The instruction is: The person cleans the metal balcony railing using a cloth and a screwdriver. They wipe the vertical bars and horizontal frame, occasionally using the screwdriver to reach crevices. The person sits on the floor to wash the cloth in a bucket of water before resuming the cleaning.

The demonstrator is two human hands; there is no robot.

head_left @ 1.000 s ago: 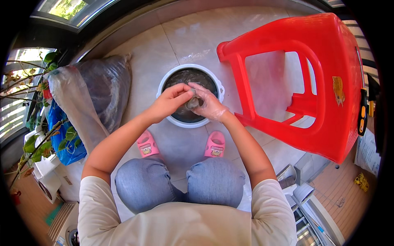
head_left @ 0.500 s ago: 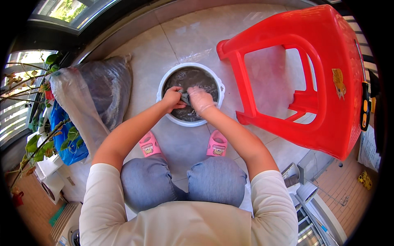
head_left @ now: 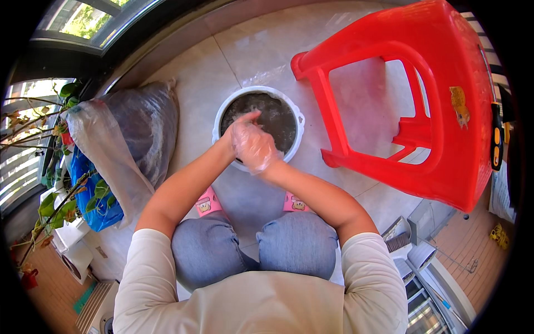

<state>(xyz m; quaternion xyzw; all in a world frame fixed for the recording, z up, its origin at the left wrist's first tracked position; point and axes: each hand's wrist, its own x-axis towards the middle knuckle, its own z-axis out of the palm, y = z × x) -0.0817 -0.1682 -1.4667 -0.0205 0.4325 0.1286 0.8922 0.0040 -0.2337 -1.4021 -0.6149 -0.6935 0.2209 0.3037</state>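
A round white basin of murky grey-brown water stands on the floor before my feet. Over its near left part, my two hands are together. My left hand is bare, with a finger stretched out over the water; its other fingers are mostly hidden. Across it lies my right hand in a thin clear plastic glove, its fingers closed round the left hand. Any item between the palms is out of sight.
A large red plastic stool lies on its side at right, a black-and-orange handled tool beside it. At left are a clear plastic sack, a blue bag and leafy plants. Pink clogs are on my feet.
My hands have drawn together toward the basin's near left side, the right now over the left. The dark grey wet cloth-like piece between them no longer shows.
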